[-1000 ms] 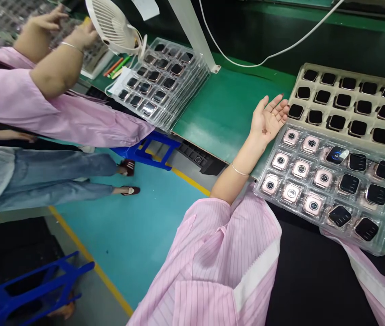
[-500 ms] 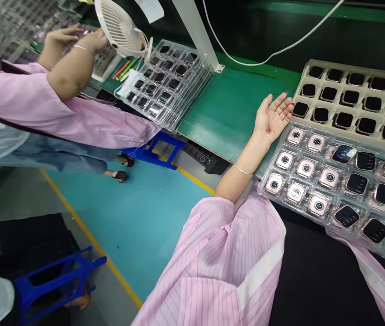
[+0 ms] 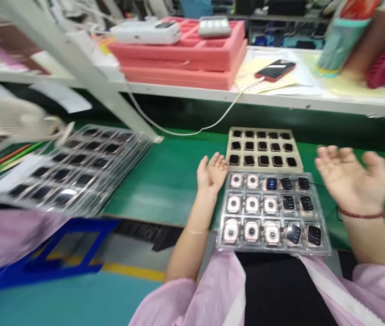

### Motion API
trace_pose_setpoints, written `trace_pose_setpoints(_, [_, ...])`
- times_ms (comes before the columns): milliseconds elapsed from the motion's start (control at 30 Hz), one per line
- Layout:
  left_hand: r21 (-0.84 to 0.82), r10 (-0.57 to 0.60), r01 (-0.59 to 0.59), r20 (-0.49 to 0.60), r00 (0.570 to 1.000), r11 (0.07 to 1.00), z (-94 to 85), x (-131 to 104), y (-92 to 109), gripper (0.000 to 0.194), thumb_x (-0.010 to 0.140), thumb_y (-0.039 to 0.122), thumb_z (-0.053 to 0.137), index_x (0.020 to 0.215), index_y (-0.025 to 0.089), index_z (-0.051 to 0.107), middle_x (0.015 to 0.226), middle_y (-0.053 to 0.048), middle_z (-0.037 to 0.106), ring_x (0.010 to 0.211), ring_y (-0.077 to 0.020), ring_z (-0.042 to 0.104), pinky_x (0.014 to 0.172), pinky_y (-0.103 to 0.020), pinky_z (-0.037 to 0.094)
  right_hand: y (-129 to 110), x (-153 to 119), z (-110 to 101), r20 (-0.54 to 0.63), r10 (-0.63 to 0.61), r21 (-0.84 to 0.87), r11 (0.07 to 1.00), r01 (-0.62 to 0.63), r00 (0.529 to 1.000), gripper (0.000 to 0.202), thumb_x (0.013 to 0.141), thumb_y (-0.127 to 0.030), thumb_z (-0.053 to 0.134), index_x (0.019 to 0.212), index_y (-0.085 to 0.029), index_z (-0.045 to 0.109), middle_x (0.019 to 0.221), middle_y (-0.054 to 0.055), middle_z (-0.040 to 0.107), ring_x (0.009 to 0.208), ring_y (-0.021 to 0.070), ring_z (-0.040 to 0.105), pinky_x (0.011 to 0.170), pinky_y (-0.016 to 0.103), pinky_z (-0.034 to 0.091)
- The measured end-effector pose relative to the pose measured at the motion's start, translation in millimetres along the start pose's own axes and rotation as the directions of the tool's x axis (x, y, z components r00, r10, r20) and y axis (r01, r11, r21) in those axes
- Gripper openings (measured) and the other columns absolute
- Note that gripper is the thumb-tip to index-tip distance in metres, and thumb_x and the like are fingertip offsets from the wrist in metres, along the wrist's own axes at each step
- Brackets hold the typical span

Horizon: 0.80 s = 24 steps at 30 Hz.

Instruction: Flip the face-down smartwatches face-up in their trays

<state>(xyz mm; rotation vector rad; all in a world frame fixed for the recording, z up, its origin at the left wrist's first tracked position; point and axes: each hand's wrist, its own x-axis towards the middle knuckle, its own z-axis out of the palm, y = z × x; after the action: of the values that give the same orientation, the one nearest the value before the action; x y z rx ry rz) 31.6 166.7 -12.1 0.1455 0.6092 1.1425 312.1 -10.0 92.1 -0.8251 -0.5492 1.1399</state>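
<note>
A clear plastic tray (image 3: 321,242) of watch bodies lies at the near edge of the green bench, some showing pink backs, some dark screens; one screen (image 3: 271,184) glows blue. My left hand (image 3: 211,174) rests palm up by the tray's far left corner, fingers apart, holding nothing. My right hand (image 3: 353,183) hovers blurred over the tray's right side, open and empty, a red cord on the wrist. Behind it sits a beige tray (image 3: 263,130) of dark-faced watch bodies.
A stack of clear trays (image 3: 73,170) with watch bodies lies at the left beside a small white fan (image 3: 16,118). A slanted white post (image 3: 87,79) and white cable (image 3: 185,131) cross the bench. Pink foam trays (image 3: 182,56) and a phone (image 3: 275,69) sit on the raised shelf. Blue stool (image 3: 53,253) below.
The view has swung right and up, now facing the bench and shelf. My right hand has come into view over the tray. The co-worker at the left has dropped out of view.
</note>
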Motion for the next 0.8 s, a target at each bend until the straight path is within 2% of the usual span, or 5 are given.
trace_pose_setpoints(100, [0.003,0.007,-0.007,-0.034,0.999,1.0,3.7,0,1,0.039,0.1,0.04,0.038,0.092,0.013,0.066,0.075,-0.006,0.069,0.064,-0.0144,0.067,0.059,-0.025,0.052,3,8,-3,-0.018,-0.056,0.04,0.998,0.057,0.998,0.018,0.082,-0.044,0.07,0.081,-0.027,0.069,0.099,0.002,0.075,0.117,0.0241,0.067,0.098,0.04,0.059])
trace_pose_setpoints(300, [0.012,0.007,-0.006,-0.071,0.997,1.0,7.4,-4,-1,0.038,0.099,0.04,0.039,0.091,0.014,0.066,0.075,-0.006,0.068,0.064,-0.0135,0.066,0.059,-0.024,0.052,9,7,1,0.035,-0.037,0.014,0.999,0.036,0.999,0.015,0.082,-0.04,0.071,0.084,-0.026,0.07,0.099,0.0,0.076,0.117,0.0206,0.068,0.099,0.032,0.058])
trace_pose_setpoints(633, [0.013,0.014,-0.014,-0.055,0.998,1.0,4.3,-1,-2,0.037,0.098,0.041,0.04,0.093,0.013,0.065,0.077,-0.006,0.068,0.065,-0.0137,0.066,0.06,-0.024,0.052,8,0,6,0.028,-0.041,-0.041,0.998,0.042,0.999,0.01,0.08,-0.035,0.074,0.085,-0.027,0.071,0.1,-0.002,0.075,0.116,0.0181,0.067,0.095,0.027,0.06])
trace_pose_setpoints(700, [0.014,0.015,-0.014,-0.052,0.999,1.0,3.7,-1,-2,0.037,0.098,0.041,0.041,0.094,0.014,0.065,0.077,-0.006,0.068,0.066,-0.0136,0.066,0.061,-0.024,0.052,7,-2,13,0.028,-0.048,-0.072,0.996,0.05,0.998,0.011,0.077,-0.028,0.078,0.086,-0.029,0.072,0.102,-0.005,0.073,0.109,0.0145,0.068,0.091,0.022,0.06])
trace_pose_setpoints(800, [0.012,0.019,-0.018,-0.053,0.998,1.0,2.7,0,-3,0.036,0.098,0.041,0.042,0.095,0.014,0.065,0.077,-0.007,0.068,0.066,-0.0138,0.066,0.061,-0.024,0.052,-2,-9,18,0.044,-0.093,-0.132,0.986,0.098,0.995,0.026,0.07,-0.017,0.083,0.087,-0.032,0.072,0.1,-0.007,0.072,0.084,0.0092,0.067,0.074,0.017,0.06])
